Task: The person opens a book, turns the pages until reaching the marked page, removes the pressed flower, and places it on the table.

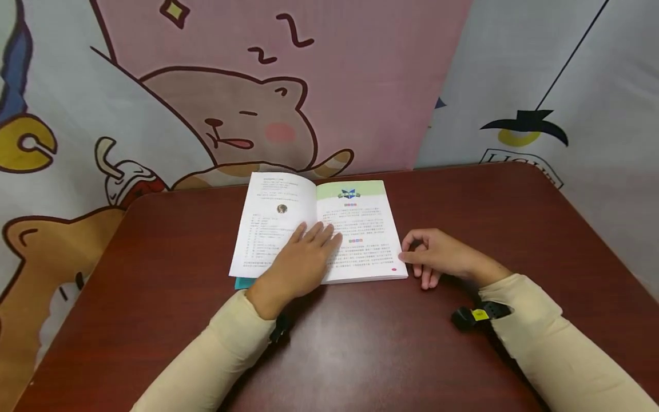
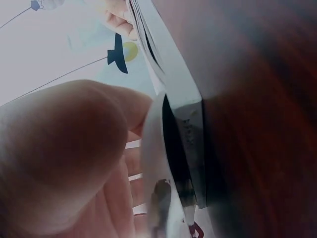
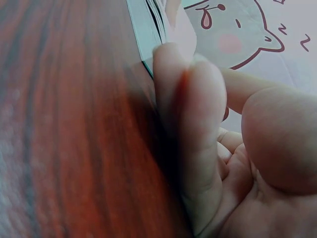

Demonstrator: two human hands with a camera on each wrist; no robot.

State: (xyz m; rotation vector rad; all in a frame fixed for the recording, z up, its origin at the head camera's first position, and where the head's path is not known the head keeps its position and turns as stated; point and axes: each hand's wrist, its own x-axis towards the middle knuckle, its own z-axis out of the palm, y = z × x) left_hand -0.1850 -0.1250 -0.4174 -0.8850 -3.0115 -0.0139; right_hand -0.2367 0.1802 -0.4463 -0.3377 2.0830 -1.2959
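Note:
An open book [image 1: 360, 252] with printed pages lies on the table, a teal cover corner showing at its lower left. My left hand [image 1: 304, 260] rests palm down across the lower middle, fingers spread over both pages. In the left wrist view, the left page [image 2: 154, 148] bows up from the block beneath. At the right edge, near the lower corner, my right hand [image 1: 437, 254] pinches the page edge between thumb and forefinger; its other fingers curl below. The right wrist view shows those lower fingers [image 3: 200, 109] beside the book's corner, with a dark gap between the pages.
The dark red-brown table [image 1: 360, 355] extends around the book. Behind it hangs a cloth backdrop [image 1: 370, 86] with cartoon animals, close to the table's far edge. A black strap device with a yellow label [image 1: 481, 314] sits on the right wrist.

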